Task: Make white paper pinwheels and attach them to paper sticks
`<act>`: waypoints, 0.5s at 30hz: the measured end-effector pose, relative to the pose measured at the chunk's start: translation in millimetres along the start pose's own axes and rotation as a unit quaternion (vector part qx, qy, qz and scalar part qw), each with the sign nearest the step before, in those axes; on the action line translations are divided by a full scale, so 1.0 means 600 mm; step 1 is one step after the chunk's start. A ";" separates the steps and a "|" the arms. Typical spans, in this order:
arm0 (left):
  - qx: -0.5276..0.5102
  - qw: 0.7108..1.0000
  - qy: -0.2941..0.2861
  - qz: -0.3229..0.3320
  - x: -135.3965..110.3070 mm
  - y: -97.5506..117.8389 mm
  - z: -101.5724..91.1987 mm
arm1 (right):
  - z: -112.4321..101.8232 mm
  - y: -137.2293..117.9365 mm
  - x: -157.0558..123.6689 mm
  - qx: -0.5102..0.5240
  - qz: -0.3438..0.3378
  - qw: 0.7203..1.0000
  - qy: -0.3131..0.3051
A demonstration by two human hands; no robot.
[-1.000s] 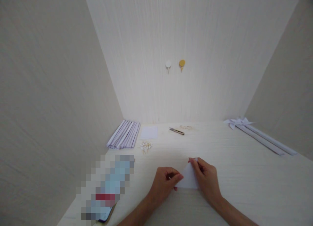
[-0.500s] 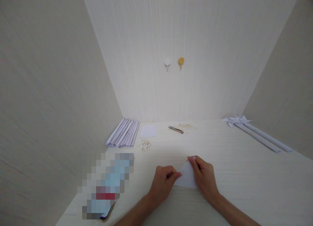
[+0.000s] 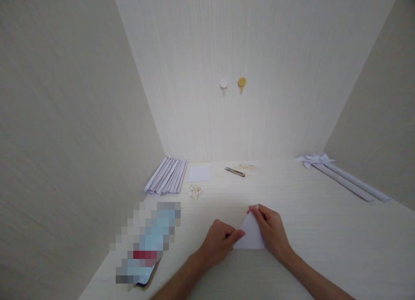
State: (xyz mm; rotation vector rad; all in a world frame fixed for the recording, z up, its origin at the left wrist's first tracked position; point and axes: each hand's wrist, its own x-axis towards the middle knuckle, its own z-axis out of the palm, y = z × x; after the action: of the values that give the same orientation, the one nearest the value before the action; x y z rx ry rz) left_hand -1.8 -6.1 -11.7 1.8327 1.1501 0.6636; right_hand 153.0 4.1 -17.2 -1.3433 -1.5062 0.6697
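Note:
A folded sheet of white paper (image 3: 252,234), roughly triangular, is held between my two hands just above or on the table. My left hand (image 3: 220,241) is closed at the paper's left side, its thumb pressed along the edge. At the upper tip and right side, my right hand (image 3: 270,228) pinches the paper between thumb and fingers. Parts of the paper lie hidden behind both hands.
Rolled or folded white paper strips (image 3: 167,175) lie back left, beside a square paper sheet (image 3: 199,173). Small white-and-gold pieces (image 3: 195,191), thread snips (image 3: 235,172) and a pixelated phone-like object (image 3: 152,244) are on the table. Long paper strips (image 3: 348,181) with a paper bow lie right. Two hooks (image 3: 241,82) hang on the wall.
My left thumb has slid slightly right along the paper's edge. My right hand keeps its pinch at the upper tip. The whole view has shifted a little.

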 end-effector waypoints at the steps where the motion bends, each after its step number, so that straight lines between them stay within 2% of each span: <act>1: -0.008 1.000 -0.008 0.003 0.000 0.001 0.000 | -0.001 -0.001 0.000 0.005 0.000 1.000 -0.012; 7: -0.035 0.997 0.053 0.036 0.003 0.008 0.012 | -0.001 -0.012 -0.001 0.041 -0.017 0.997 -0.061; 12: 0.005 0.992 0.116 0.058 -0.003 0.013 0.015 | 0.010 -0.013 -0.007 0.121 0.061 0.988 -0.068; 15: -0.031 0.987 0.149 0.051 -0.004 0.012 0.017 | 0.017 -0.012 -0.015 0.142 0.080 0.982 -0.095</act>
State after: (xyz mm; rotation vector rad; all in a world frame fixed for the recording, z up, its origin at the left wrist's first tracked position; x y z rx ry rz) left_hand 8.6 -13.4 -10.8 1.7887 1.2157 1.0494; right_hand 140.3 -4.0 -17.3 -1.2148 -1.3945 1.0989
